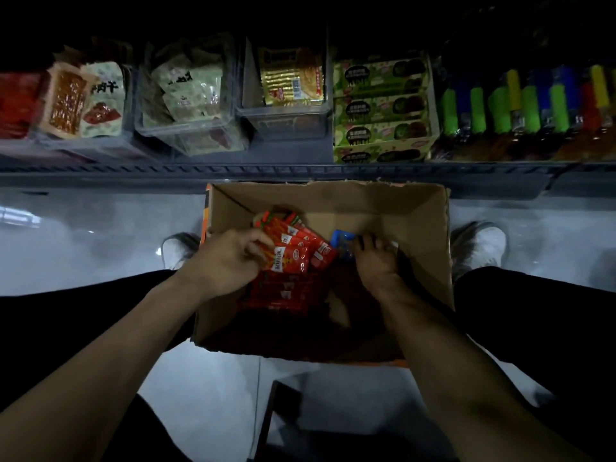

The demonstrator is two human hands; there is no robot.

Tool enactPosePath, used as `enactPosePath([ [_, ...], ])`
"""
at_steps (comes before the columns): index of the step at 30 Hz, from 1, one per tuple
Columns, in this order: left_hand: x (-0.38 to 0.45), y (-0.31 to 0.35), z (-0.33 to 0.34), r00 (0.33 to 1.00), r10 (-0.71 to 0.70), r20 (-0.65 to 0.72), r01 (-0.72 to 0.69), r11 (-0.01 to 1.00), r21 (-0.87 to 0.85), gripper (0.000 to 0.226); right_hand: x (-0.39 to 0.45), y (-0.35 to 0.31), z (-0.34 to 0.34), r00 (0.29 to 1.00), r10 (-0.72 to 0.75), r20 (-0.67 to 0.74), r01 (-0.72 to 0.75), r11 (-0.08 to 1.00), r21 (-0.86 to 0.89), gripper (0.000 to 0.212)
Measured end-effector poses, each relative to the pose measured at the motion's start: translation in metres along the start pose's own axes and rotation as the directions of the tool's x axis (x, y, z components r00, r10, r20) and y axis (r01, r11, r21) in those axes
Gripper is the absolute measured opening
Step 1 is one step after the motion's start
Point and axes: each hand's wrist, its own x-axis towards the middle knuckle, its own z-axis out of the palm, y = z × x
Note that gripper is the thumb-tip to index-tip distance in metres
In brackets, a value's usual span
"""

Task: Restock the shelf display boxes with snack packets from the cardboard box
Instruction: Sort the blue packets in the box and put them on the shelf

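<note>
While left hand (230,258) grips red packets (293,251) — labels unreadable | right hand (376,261) pinches blue packet (343,243) | cardboard box (416,228)

**Card, foil and clear plastic**

The cardboard box (416,228) is matt brown card, its top edges torn and ragged. The red snack packets (293,251) inside are glossy film that catches the light. The clear display tubs (186,128) on the shelf are smooth transparent plastic. The gold packet (291,78) looks shiny and foil-like. The green display boxes (380,128) are printed card. The floor (83,248) is pale, smooth and faintly reflective.
</note>
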Motion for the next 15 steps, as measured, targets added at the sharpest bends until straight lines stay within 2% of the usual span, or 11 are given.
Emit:
enactPosePath([
  [1, -0.001, -0.001, 0.001, 1.000, -0.009, 0.011, 0.009, 1.000, 0.003, 0.039, -0.004, -0.002, 0.001, 1.000, -0.001, 0.001, 0.001, 1.000, -0.015, 0.040],
  [3, -0.003, -0.003, 0.001, 0.999, -0.034, 0.029, 0.034, 0.999, 0.010, 0.039, -0.013, -0.004, -0.003, 0.994, -0.009, 0.107, 0.010, 1.000, -0.012, 0.031],
  [5, -0.003, -0.005, 0.000, 0.998, -0.053, 0.026, 0.054, 0.998, -0.026, 0.041, -0.021, 0.001, -0.018, 0.996, 0.028, 0.079, -0.024, 0.998, -0.051, 0.024],
  [8, -0.005, 0.001, 0.001, 0.999, -0.045, 0.021, 0.046, 0.997, -0.065, 0.029, -0.029, 0.011, -0.036, 0.994, -0.026, 0.110, 0.020, 0.998, 0.057, 0.023],
  [12, -0.013, 0.018, 0.006, 0.998, -0.066, -0.018, 0.066, 0.998, 0.006, 0.015, -0.048, 0.022, -0.087, 0.999, -0.045, -0.020, 0.048, 0.976, 0.214, 0.024],
  [15, -0.018, 0.025, 0.008, 0.991, -0.119, -0.057, 0.106, 0.976, -0.190, 0.013, -0.072, 0.023, -0.113, 0.983, -0.071, -0.171, 0.115, 0.959, 0.261, 0.032],
])
